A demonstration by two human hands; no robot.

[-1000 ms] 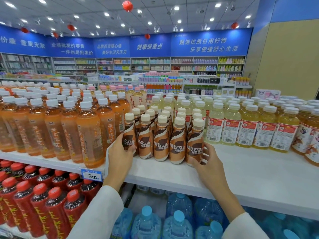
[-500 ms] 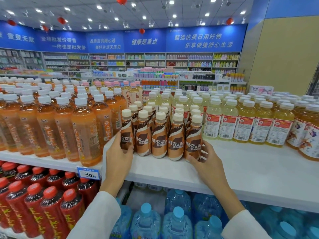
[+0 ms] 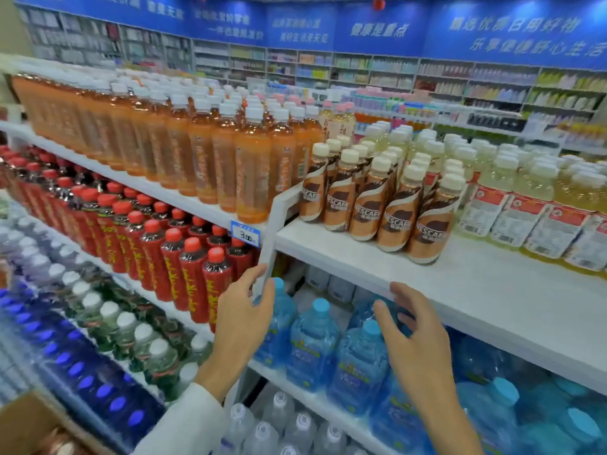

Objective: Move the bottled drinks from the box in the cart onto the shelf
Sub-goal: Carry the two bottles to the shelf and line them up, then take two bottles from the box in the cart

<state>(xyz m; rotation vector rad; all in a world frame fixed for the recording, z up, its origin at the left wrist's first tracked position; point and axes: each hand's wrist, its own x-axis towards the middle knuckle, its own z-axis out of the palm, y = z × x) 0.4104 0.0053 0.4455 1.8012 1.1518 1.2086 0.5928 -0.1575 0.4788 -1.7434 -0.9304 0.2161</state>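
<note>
A blue band with white writing runs high across the back of the shop. Under it stand long wall racks full of small goods. A red ball hangs up high.

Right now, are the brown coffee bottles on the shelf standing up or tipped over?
Standing up. The coffee bottles sit on their bases on the white shelf, cream caps on top; none lies on its side.
</note>
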